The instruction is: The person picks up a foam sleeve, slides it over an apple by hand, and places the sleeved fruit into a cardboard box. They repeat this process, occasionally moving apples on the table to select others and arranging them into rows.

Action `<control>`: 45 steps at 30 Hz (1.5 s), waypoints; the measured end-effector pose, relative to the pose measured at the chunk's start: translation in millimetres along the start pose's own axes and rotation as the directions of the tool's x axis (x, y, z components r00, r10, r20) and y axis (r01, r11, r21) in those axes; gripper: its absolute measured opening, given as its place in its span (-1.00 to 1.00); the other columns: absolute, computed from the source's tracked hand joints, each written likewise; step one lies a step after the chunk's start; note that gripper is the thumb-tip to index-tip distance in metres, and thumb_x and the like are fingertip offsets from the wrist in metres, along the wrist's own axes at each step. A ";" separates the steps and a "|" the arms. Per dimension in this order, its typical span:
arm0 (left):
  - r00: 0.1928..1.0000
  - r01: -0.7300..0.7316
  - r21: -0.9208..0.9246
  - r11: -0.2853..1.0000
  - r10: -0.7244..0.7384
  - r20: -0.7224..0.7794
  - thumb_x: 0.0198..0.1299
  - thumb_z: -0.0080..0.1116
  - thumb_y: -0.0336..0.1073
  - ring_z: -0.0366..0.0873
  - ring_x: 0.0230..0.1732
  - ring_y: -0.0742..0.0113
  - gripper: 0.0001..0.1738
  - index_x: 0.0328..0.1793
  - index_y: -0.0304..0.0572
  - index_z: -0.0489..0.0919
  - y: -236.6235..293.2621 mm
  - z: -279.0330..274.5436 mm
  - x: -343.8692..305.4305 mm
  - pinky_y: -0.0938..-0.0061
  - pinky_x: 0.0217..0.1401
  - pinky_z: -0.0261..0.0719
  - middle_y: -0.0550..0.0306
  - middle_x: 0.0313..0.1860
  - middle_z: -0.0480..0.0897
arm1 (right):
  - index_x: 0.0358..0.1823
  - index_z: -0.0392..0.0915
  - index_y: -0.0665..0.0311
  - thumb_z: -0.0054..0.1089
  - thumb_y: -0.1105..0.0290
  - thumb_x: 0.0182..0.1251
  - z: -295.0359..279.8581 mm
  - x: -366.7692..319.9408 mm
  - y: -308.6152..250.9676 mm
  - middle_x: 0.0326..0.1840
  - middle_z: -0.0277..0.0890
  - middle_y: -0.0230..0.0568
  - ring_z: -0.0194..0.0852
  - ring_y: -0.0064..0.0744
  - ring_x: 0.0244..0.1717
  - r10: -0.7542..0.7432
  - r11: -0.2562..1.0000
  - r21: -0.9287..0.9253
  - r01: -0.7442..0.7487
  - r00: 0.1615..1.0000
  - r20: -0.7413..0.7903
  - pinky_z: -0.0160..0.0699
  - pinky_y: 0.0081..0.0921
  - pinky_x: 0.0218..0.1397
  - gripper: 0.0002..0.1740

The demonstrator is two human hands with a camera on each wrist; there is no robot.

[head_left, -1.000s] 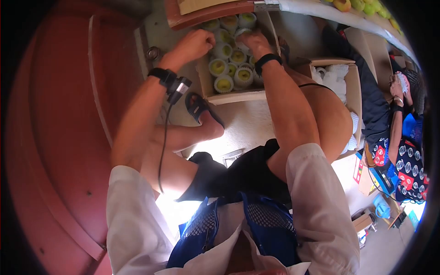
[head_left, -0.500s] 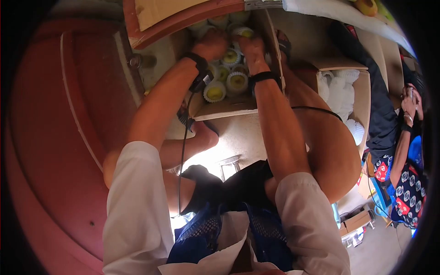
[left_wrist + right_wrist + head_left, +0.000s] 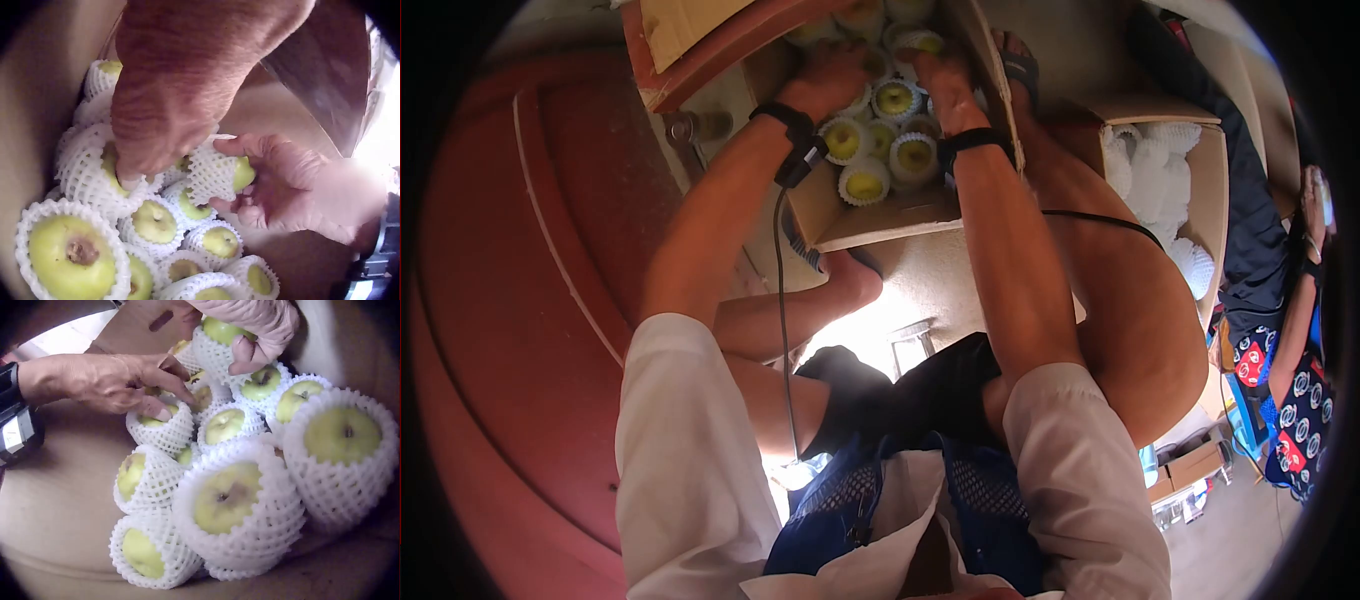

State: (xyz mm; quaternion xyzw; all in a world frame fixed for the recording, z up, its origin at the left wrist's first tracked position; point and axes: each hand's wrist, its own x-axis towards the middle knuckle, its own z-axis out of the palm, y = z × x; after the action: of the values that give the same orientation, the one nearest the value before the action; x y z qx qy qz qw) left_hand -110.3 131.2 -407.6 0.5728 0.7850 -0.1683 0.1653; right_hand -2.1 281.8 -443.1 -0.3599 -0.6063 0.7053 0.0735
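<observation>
A cardboard box [image 3: 900, 220] holds several yellow-green apples, each in a white foam net. My right hand [image 3: 950, 90] grips one netted apple [image 3: 212, 169], thumb and fingers round its sides, held above the others at the far side of the box. Lower and to the left, my left hand [image 3: 100, 381] reaches in among the fruit. Its thumb and bent fingers pinch the upper rim of another netted apple [image 3: 159, 431]. Close to the right wrist camera sit two larger-looking netted apples, one of them [image 3: 228, 500] brown round its stem end.
Right of my leg stands a second cardboard box [image 3: 1212, 200] with white foam nets [image 3: 1160, 180]. A red panel [image 3: 530, 300] fills the left side, and a red-edged ledge [image 3: 700, 60] overhangs the apple box. Another person's hand [image 3: 1315, 205] is at far right.
My left hand has come from the box's left edge in among the apples. My right hand stays at the far side with an apple. The head view has shifted slightly.
</observation>
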 end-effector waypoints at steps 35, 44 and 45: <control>0.986 -0.040 -0.055 0.998 0.048 0.162 0.12 0.13 -0.52 0.24 0.56 0.01 -0.35 0.38 0.16 0.58 -28.9 -4.4 -19.7 0.15 0.57 0.32 0.00 0.52 0.38 | 0.43 0.35 0.28 0.56 -0.14 -0.10 25.9 0.5 -6.6 0.34 0.51 0.11 0.49 0.04 0.36 0.057 0.652 -0.754 0.082 0.986 0.156 0.51 -0.19 0.36 0.08; 0.977 0.000 -0.067 0.998 0.014 0.215 0.07 0.11 -0.47 0.35 0.48 -0.09 -0.38 0.32 0.17 0.63 -30.4 -9.7 -20.2 0.14 0.55 0.33 -0.13 0.51 0.37 | -0.15 0.73 0.05 0.24 0.36 0.25 61.7 56.1 72.5 -0.17 0.71 -0.39 0.69 -0.41 -0.14 -0.175 -0.656 -0.641 0.399 0.746 0.643 0.65 -0.21 -0.07 -0.83; 0.983 0.005 -0.076 0.997 0.009 0.181 0.07 0.11 -0.46 0.35 0.48 -0.09 -0.38 0.31 0.17 0.64 -31.8 -4.3 -20.5 0.14 0.54 0.34 -0.13 0.51 0.36 | -0.17 0.74 0.03 0.24 0.36 0.23 62.3 48.7 60.7 -0.15 0.72 -0.42 0.70 -0.44 -0.12 -0.151 -0.718 -0.581 0.382 0.730 0.666 0.66 -0.20 -0.08 -0.82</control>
State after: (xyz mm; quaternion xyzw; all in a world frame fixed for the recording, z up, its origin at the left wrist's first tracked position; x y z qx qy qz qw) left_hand -135.1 106.7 -392.2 0.5493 0.7719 -0.1896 0.2580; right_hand -54.6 242.7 -518.2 0.0710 -0.9608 -0.2595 -0.0664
